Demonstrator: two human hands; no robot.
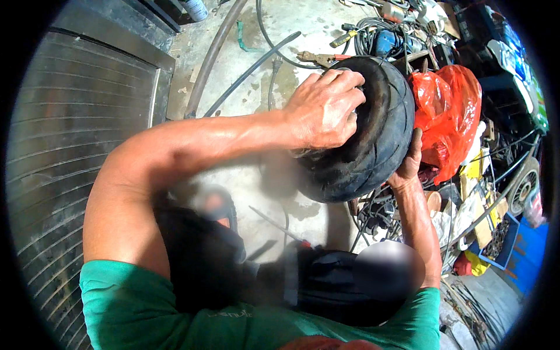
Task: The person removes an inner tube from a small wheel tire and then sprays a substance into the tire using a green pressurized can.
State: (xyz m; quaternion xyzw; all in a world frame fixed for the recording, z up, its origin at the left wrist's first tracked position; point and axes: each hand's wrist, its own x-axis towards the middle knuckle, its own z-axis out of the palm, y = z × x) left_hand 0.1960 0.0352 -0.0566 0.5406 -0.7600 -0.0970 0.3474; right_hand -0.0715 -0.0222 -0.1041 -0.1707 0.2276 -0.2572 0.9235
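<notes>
A small, thick black tire (382, 137) with a grooved tread is held up in front of me, tilted so that its side opening faces left. My left hand (329, 108) reaches across to that opening, its fingers curled closed at the inner edge; the fingertips are partly hidden inside. On the far right side, my right hand (410, 160) grips the tread from outside, thumb up along the rubber and the other fingers mostly out of sight behind it. A red plastic bag (449, 116) lies just right of the tire, close to my right hand.
Pliers with red handles (321, 58), a coiled cable (373, 35) and a hose (213, 58) lie on the concrete floor beyond. A screwdriver (303, 242) lies near my feet. A slatted metal panel (81, 128) stands left; clutter and a blue bin (501, 239) fill the right.
</notes>
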